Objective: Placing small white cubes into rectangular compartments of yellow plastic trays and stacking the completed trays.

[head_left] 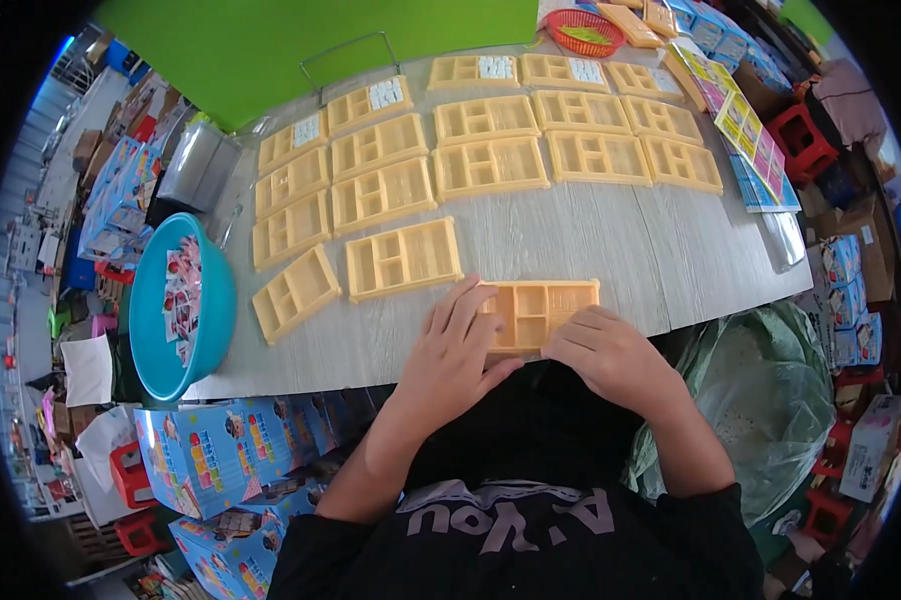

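Observation:
At the near edge of the table, a yellow compartment tray lies between my hands. My left hand grips its left end, thumb along the near side and fingers bent over the corner. Curled fingers of my right hand close on its near right corner and hide part of that end. The tray's visible compartments hold nothing I can make out. Just beyond my left hand sits another such tray, with a tilted one to its left.
Several more trays stand in rows farther back; the farthest row has white pieces in one compartment. A teal basin of small packets is at left, a red basket at the back. A plastic-lined bin stands at right, blue boxes below left.

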The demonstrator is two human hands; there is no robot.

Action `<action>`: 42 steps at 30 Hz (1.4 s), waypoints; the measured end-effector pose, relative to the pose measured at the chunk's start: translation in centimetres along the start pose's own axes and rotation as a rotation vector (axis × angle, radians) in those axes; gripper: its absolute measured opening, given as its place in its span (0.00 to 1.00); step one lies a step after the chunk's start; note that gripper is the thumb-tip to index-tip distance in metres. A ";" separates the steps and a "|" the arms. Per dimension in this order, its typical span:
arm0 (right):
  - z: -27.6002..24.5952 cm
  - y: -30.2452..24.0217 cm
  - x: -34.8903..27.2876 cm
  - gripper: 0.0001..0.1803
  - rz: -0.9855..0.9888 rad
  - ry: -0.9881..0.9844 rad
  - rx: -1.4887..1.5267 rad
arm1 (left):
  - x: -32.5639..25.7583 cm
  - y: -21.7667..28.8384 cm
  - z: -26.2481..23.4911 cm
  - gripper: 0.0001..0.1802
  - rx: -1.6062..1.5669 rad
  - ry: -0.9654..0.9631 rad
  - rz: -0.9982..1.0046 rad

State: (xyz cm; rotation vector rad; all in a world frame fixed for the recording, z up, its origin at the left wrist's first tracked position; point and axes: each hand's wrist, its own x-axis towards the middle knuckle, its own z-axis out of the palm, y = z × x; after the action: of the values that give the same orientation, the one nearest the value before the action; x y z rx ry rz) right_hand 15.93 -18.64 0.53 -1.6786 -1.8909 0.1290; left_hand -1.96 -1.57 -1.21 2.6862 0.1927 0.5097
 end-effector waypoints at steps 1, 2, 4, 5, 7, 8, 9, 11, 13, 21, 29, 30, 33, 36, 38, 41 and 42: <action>0.0 -0.1 0.0 0.09 -0.004 -0.001 -0.002 | 0.0 -0.2 0.3 0.27 -0.015 0.003 0.011; 0.0 -0.2 0.0 0.09 -0.027 0.003 0.005 | 0.0 -0.3 0.5 0.33 -0.029 0.006 0.021; -0.2 -0.3 0.0 0.09 -0.051 0.003 0.010 | 0.2 -0.1 0.3 0.37 -0.029 -0.010 0.000; -0.2 -0.4 -0.1 0.09 -0.051 -0.002 0.008 | 0.2 0.0 0.2 0.41 -0.030 -0.031 -0.019; -0.4 -0.4 -0.1 0.10 -0.054 -0.010 0.005 | 0.1 -0.3 0.5 0.42 -0.059 -0.032 -0.021; -0.4 -0.3 -0.2 0.10 -0.068 -0.013 0.012 | 0.1 -0.5 0.6 0.44 -0.088 -0.037 -0.021; -0.5 -0.3 -0.1 0.10 -0.082 -0.017 0.020 | 0.2 -0.6 0.5 0.44 -0.089 -0.034 -0.023; -1.2 -0.6 0.2 0.10 -0.062 -0.015 -0.004 | 0.0 -0.4 0.3 0.47 -0.117 -0.045 -0.068; -2.3 -0.9 0.6 0.10 -0.047 -0.016 -0.029 | -0.1 -0.5 0.5 0.48 -0.127 -0.017 -0.086; -7.0 3.6 3.4 0.06 0.015 0.071 -0.229 | -0.3 -0.3 0.4 0.49 -0.085 -0.004 -0.104; -2.8 6.8 7.1 0.06 -0.111 -0.100 -0.207 | 0.1 -0.2 0.1 0.37 -0.062 -0.054 -0.084; -2.6 6.9 7.3 0.06 -0.125 -0.103 -0.206 | 0.1 -0.2 0.1 0.37 -0.063 -0.054 -0.089; -2.0 7.1 7.7 0.07 -0.114 -0.100 -0.176 | 0.1 -0.2 0.2 0.35 -0.064 -0.044 -0.081; -1.6 7.1 7.9 0.08 -0.130 -0.090 -0.159 | 0.3 -0.1 0.1 0.34 -0.057 -0.028 -0.056; -1.1 7.3 8.1 0.08 -0.134 -0.092 -0.156 | 0.1 -0.3 0.3 0.33 -0.058 -0.022 -0.054; -0.9 7.1 8.4 0.08 -0.142 -0.093 -0.149 | 0.1 -0.2 0.3 0.33 -0.059 -0.017 -0.056; -0.9 7.1 8.5 0.08 -0.147 -0.090 -0.143 | 0.0 -0.3 0.4 0.33 -0.060 -0.014 -0.058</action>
State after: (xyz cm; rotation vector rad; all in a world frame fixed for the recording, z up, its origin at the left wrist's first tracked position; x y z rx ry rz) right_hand 22.39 -9.61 1.22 -1.6428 -2.1277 0.0108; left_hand -1.79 -1.45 -1.68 2.6169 0.2462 0.4719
